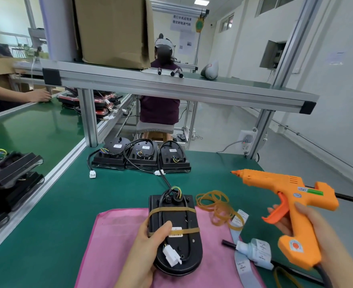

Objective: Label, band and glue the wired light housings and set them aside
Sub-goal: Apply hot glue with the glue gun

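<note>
**Bench station: banded housing in hand, glue gun alongside**

Surface: green mat [92, 204] on an aluminium-framed bench, with a pink cloth [113, 235] at the near edge. A green belt [26, 125] runs along the left. A shelf [171, 88] crosses overhead and carries a cardboard box [113, 28]. The room is white-walled; a person [161, 109] sits beyond the bench, facing away.

Count: one housing [177, 221] on the cloth. Three more housings [111, 154] [142, 154] [174, 156] stand in a row at the far edge of the mat, each labelled and wired. Two bands [171, 209] [192, 230] cross the near housing. One loose heap of bands [217, 206] lies just right of it, with a label strip [238, 220] and a label roll [260, 252] nearer. One glue gun [291, 196].

Orientation: the housing lies back face up, its long axis running away from the viewer, rounded end near, square end far. Its coloured wires leave at the far end; a white connector [172, 256] rests on the near half.

Hands: the left hand [146, 246] grips the housing's left edge, thumb laid on the back face by the nearer band. The right hand [308, 229] is wrapped round the gun's handle, holding it above the mat to the right of the housing, nozzle pointing left.
</note>
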